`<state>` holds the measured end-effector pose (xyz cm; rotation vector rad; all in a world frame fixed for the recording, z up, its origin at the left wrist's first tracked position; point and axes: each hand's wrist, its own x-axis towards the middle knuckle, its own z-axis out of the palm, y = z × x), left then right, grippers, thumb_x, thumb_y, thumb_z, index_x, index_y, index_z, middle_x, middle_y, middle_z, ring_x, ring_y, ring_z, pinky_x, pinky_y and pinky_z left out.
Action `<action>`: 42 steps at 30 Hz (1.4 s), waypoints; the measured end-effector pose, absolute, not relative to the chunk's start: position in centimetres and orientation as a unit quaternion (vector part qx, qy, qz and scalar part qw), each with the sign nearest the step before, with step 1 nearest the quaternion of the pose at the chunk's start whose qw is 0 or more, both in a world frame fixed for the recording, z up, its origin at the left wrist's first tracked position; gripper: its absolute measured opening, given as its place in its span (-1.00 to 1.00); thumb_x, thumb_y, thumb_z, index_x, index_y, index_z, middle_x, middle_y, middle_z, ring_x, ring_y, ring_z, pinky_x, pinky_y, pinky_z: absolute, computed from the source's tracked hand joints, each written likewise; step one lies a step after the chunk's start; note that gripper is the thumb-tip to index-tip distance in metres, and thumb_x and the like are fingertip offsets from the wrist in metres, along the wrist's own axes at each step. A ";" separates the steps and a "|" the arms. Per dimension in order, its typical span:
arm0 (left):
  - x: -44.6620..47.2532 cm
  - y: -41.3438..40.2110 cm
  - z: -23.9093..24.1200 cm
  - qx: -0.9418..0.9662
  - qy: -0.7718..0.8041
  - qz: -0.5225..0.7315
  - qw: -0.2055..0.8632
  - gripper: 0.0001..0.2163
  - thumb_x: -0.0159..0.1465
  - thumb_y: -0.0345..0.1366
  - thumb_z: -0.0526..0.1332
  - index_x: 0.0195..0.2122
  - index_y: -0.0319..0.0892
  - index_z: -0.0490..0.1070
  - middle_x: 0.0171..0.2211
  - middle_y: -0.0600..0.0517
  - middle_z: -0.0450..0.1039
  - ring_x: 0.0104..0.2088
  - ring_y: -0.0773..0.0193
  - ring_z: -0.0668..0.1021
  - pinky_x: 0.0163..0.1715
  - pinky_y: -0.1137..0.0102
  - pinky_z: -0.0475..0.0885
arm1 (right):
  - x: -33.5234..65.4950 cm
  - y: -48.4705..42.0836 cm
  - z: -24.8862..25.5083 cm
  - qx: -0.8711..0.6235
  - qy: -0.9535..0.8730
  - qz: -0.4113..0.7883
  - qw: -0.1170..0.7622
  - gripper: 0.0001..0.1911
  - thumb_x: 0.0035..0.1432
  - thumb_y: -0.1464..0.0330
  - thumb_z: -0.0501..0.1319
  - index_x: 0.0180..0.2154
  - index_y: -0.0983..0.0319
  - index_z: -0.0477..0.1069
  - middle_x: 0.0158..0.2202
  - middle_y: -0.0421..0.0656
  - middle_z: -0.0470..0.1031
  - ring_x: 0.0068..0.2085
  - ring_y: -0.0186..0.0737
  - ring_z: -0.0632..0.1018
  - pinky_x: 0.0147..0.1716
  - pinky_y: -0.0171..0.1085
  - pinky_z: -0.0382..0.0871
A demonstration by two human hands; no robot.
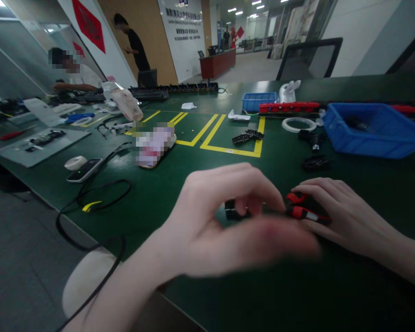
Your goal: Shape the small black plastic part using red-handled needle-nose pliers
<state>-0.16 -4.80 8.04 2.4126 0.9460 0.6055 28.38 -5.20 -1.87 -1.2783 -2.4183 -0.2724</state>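
At lower right, right hand (339, 213) pinches red-handled tool (301, 212); left hand (207, 230) curls, grip indeterminable; work appears underway, unfinished.

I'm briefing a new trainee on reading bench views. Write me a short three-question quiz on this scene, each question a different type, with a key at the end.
1. Multiple choice: what is the wearer's right hand holding?
A) the small blue tray
B) a red-and-black tool
C) a white bottle

2. True or false: the white ring lies outside the large blue bin.

3. Fill in the missing word: the stripes that mark out rectangles on the green table are ____.

Key: 1. B. 2. True; it lies on the table beside the bin. 3. Yellow.
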 end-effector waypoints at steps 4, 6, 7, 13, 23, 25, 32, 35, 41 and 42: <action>1.1 -1.7 5.0 0.895 0.411 0.143 0.102 -0.53 0.25 0.13 0.09 -0.06 -0.17 0.37 -0.13 -0.03 0.40 -0.17 0.14 0.46 -0.24 0.30 0.40 | 28.7 -5.1 -2.2 -0.452 -0.859 -0.125 0.206 -0.60 0.19 0.10 0.10 -0.04 0.21 0.21 -0.13 0.04 0.41 -0.14 0.07 0.48 -0.21 0.01 0.38; 1.3 -1.1 3.7 0.905 0.412 0.075 0.079 -0.45 0.20 0.17 0.11 0.00 -0.19 0.33 -0.09 -0.06 0.36 -0.15 0.11 0.46 -0.22 0.25 0.41 | 28.8 -5.1 -2.3 -0.456 -0.853 -0.135 0.215 -0.59 0.18 0.13 0.11 -0.02 0.22 0.18 -0.13 0.05 0.39 -0.13 0.09 0.47 -0.22 0.03 0.38; 1.3 -0.9 3.2 0.909 0.408 0.053 0.073 -0.45 0.20 0.15 0.14 0.02 -0.20 0.32 -0.07 -0.07 0.34 -0.14 0.10 0.45 -0.20 0.24 0.42 | 28.8 -5.1 -2.3 -0.463 -0.847 -0.138 0.222 -0.59 0.18 0.16 0.12 -0.01 0.22 0.17 -0.12 0.06 0.38 -0.12 0.11 0.46 -0.21 0.04 0.37; 0.5 -0.8 2.0 0.931 0.344 0.039 0.119 -0.68 0.32 -0.18 0.13 0.07 -0.11 0.28 -0.01 -0.02 0.29 -0.09 0.20 0.44 -0.11 0.30 0.43 | 28.8 -5.0 -2.3 -0.451 -0.844 -0.155 0.244 -0.62 0.11 0.38 0.14 -0.02 0.19 0.15 -0.08 0.06 0.33 0.04 0.19 0.38 -0.03 0.16 0.29; 0.4 -0.4 1.6 0.930 0.349 0.061 0.093 -0.47 0.30 -0.43 0.09 0.29 -0.07 0.01 0.29 -0.06 0.01 0.22 0.07 0.24 0.17 0.14 0.26 | 28.6 -2.6 -1.9 -0.385 -0.879 -0.175 0.219 -0.75 0.03 0.50 0.12 -0.18 0.24 0.27 -0.19 0.03 0.41 -0.08 0.07 0.43 0.03 0.13 0.30; 0.4 -0.3 1.5 0.925 0.361 0.072 0.089 -0.45 0.30 -0.42 0.10 0.30 -0.11 -0.02 0.27 -0.09 0.03 0.19 0.06 0.27 0.15 0.15 0.30 | 27.6 -1.4 -1.6 -0.385 -0.879 -0.164 0.230 -0.79 0.02 0.50 0.13 -0.23 0.23 0.28 -0.25 0.00 0.43 -0.16 0.01 0.44 -0.05 0.05 0.36; 0.1 -0.1 1.5 0.907 0.405 0.073 0.091 -0.53 0.32 -0.40 0.04 0.26 -0.20 0.08 0.16 -0.11 0.18 0.03 0.09 0.41 0.02 0.18 0.41 | 25.4 1.2 -1.5 -0.417 -0.872 -0.120 0.228 -0.72 0.07 0.14 0.22 -0.35 0.22 0.29 -0.37 -0.05 0.43 -0.36 -0.12 0.40 -0.38 -0.17 0.32; 0.2 -0.2 1.5 0.911 0.400 0.060 0.087 -0.56 0.31 -0.44 -0.02 0.23 -0.24 0.11 0.12 -0.11 0.23 0.01 0.12 0.43 0.02 0.21 0.41 | 25.7 1.0 -1.7 -0.420 -0.873 -0.089 0.230 -0.52 0.01 -0.07 0.21 -0.33 0.22 0.30 -0.37 -0.06 0.42 -0.37 -0.14 0.41 -0.40 -0.20 0.30; 0.6 -0.7 1.8 0.913 0.392 0.065 0.090 -0.51 0.38 -0.06 -0.06 0.24 -0.22 0.10 0.15 -0.08 0.22 0.02 0.11 0.42 0.01 0.22 0.39 | 25.8 0.5 -1.5 -0.448 -0.864 -0.061 0.222 -0.65 0.29 0.14 -0.06 -0.34 0.23 0.33 -0.37 -0.06 0.42 -0.38 -0.18 0.41 -0.40 -0.22 0.25; 0.6 -0.6 1.7 0.919 0.379 0.066 0.088 -0.44 0.35 0.01 -0.03 0.27 -0.21 0.05 0.19 -0.09 0.18 0.05 0.09 0.40 0.01 0.22 0.39 | 25.7 0.5 -1.4 -0.454 -0.862 -0.060 0.220 -0.65 0.30 0.19 -0.08 -0.35 0.23 0.34 -0.37 -0.07 0.43 -0.37 -0.19 0.41 -0.40 -0.22 0.25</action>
